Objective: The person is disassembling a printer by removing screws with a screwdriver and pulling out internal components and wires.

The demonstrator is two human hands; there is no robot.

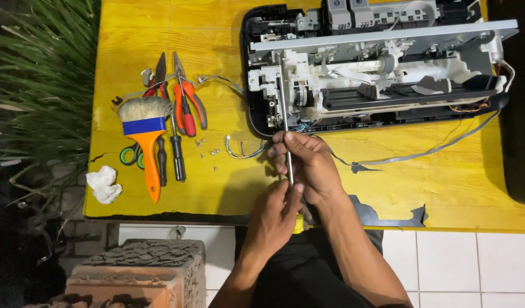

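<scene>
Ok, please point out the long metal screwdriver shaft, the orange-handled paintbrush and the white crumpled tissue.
long metal screwdriver shaft [284, 108], head view, mid-shaft.
orange-handled paintbrush [145, 126], head view, blue band.
white crumpled tissue [103, 183], head view, centre.

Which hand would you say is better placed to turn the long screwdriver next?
Left, probably: the left hand grips the screwdriver at its yellow handle end, while the right hand only steadies the shaft near the opened printer.

Both hands are holding a long screwdriver [284, 114]: the right hand [308, 165] is pinching its shaft, the left hand [277, 214] gripping lower. Its tip is pointing to 12 o'clock, into the open printer [376, 68] on the yellow surface [217, 34].
</scene>
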